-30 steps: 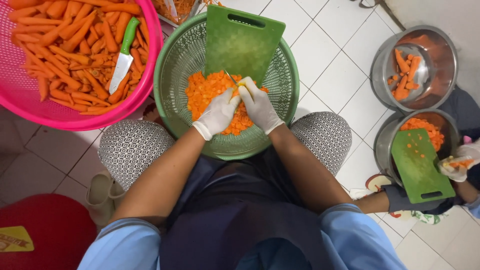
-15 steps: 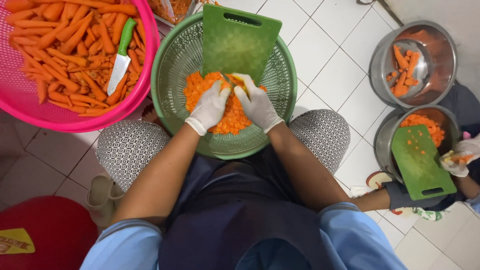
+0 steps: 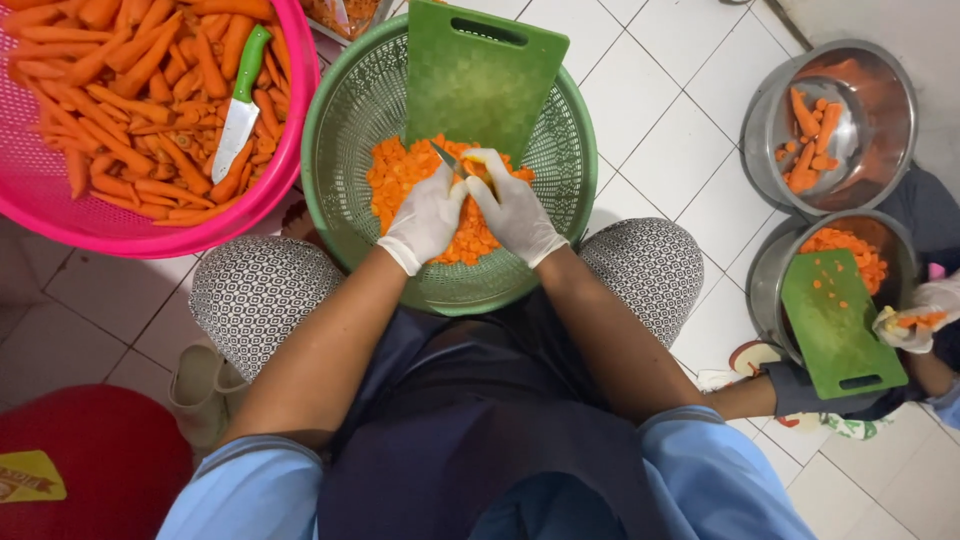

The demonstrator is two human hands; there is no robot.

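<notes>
Step in hand, as I judge it: slicing carrot over the green colander (image 3: 340, 150). Both hands wear white gloves and meet above the heap of chopped carrot pieces (image 3: 400, 180) in the colander, which sits on the floor between the person's knees. Left hand (image 3: 425, 215) has fingers curled shut around something small, probably a carrot end, though I cannot tell for sure as the glove hides it. Right hand (image 3: 515, 215) is closed on a small knife (image 3: 447, 158), blade pointing far-left toward the green cutting board (image 3: 480, 80), which leans tilted inside the colander's far side.

The next cut calls for keeping the left fingertips clear of the blade, since the hands are touching.

Far left: pink basket (image 3: 290, 150) full of whole peeled carrots (image 3: 120, 100), with a green-handled knife (image 3: 238, 110) lying on top. Right: two steel bowls, the far one (image 3: 890, 110) with carrot chunks, the near one (image 3: 765, 290) with chopped carrot and a second green board (image 3: 835, 320); a co-worker's gloved hand (image 3: 905, 325) holds a carrot there.

Labels: only a yellow sticker (image 3: 30, 475) on a red round object (image 3: 100, 460), near left corner; its print is too small to make out.
</notes>
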